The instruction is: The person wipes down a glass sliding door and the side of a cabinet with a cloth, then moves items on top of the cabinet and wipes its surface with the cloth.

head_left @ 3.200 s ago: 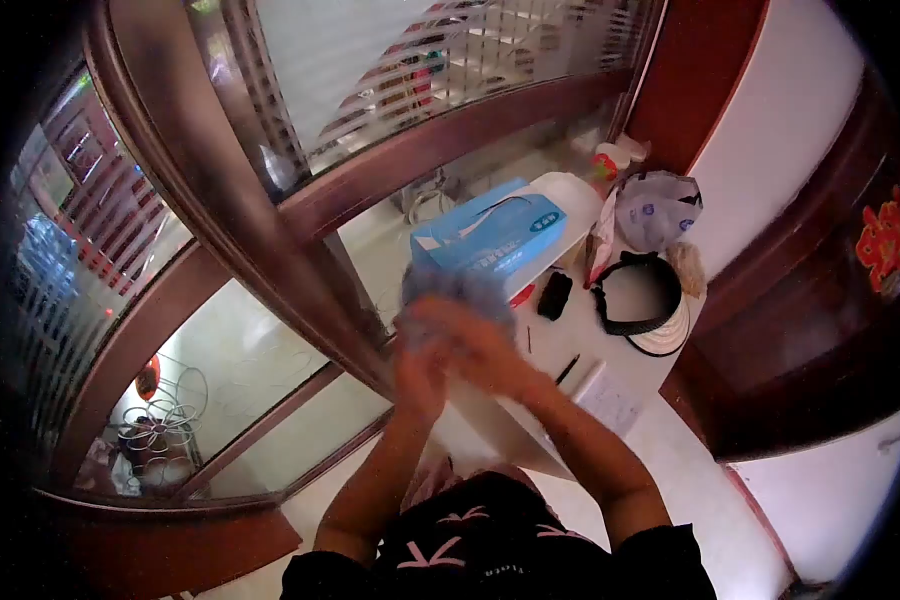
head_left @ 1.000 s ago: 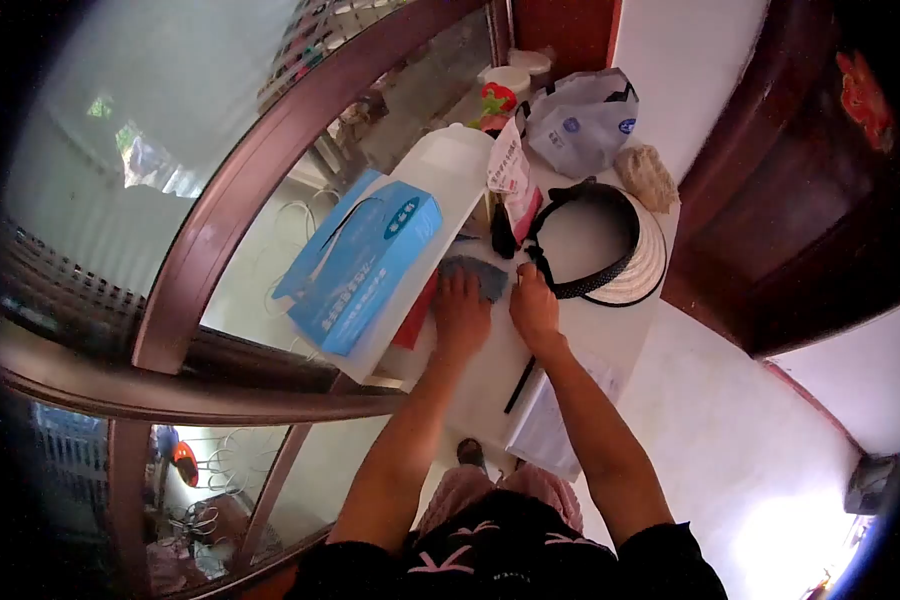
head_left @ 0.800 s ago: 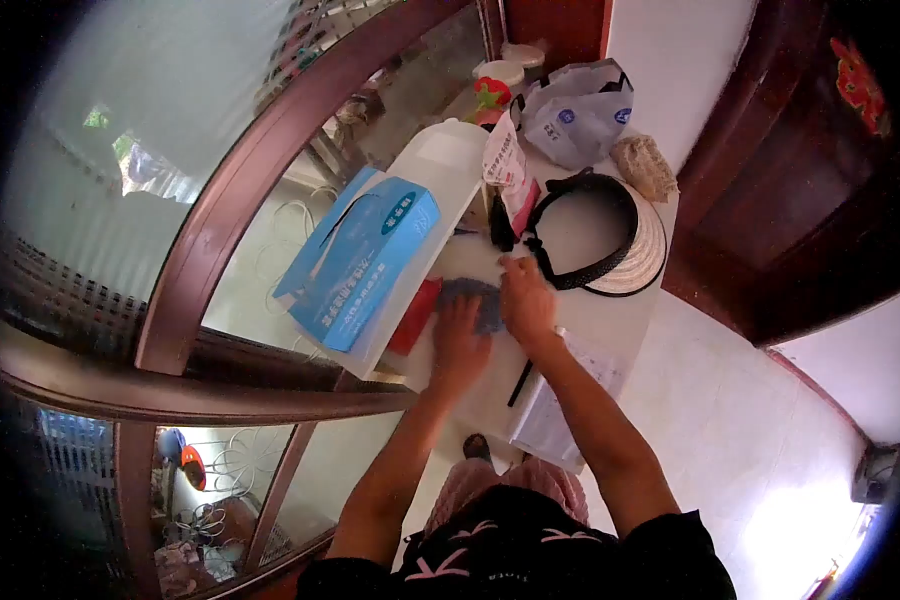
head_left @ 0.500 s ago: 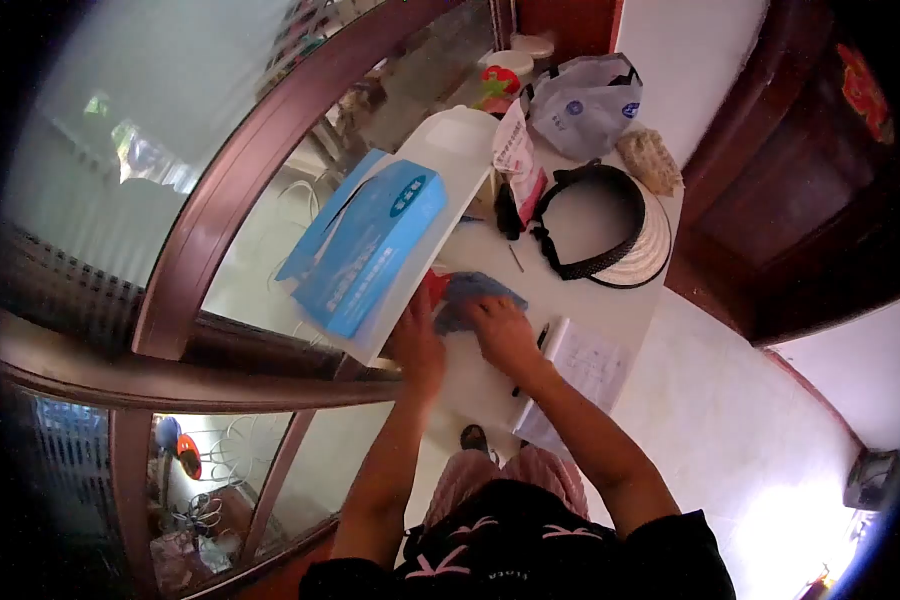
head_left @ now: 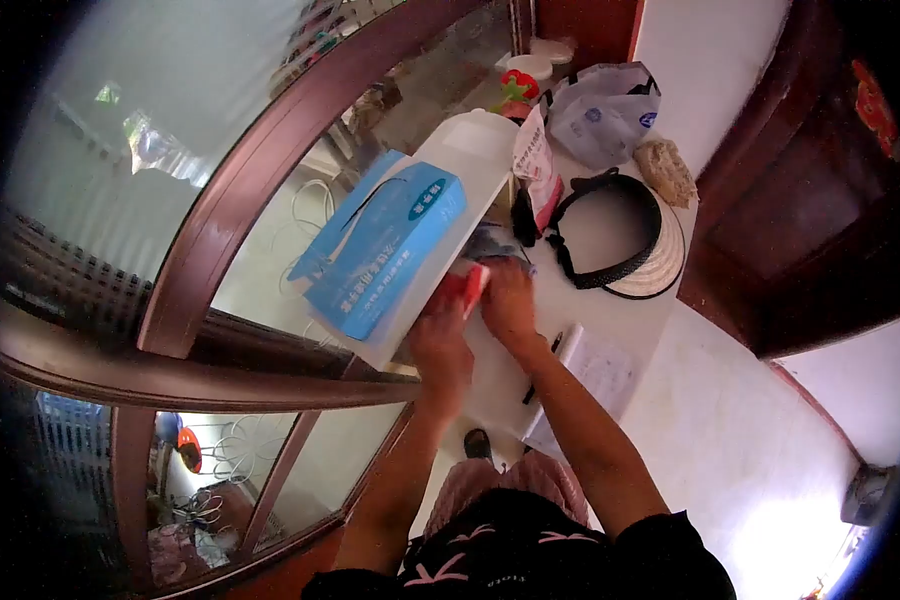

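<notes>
My left hand (head_left: 441, 335) is closed on a red packet (head_left: 475, 288) beside the white shelf edge. Close by on the right, my right hand (head_left: 510, 305) reaches over a grey-blue cloth (head_left: 497, 245), its fingers bent and blurred. What that hand holds, if anything, is hidden. The cloth lies on the white tabletop (head_left: 485, 375), behind both hands. Above my left hand a blue box (head_left: 382, 250) rests on the white shelf (head_left: 475, 150).
A straw visor (head_left: 658, 255) with a black band, a pink-white packet (head_left: 536, 170), a grey plastic bag (head_left: 602, 115) and a brown bundle (head_left: 665, 172) stand to the right. A notebook (head_left: 592, 385) and a black pen (head_left: 530, 392) lie nearer. Glass partition frames (head_left: 240, 200) rise at left.
The cloth has moved away from me, toward the pink-white packet. My left hand has brought the red packet out from beside the shelf, and my right hand has shifted farther forward.
</notes>
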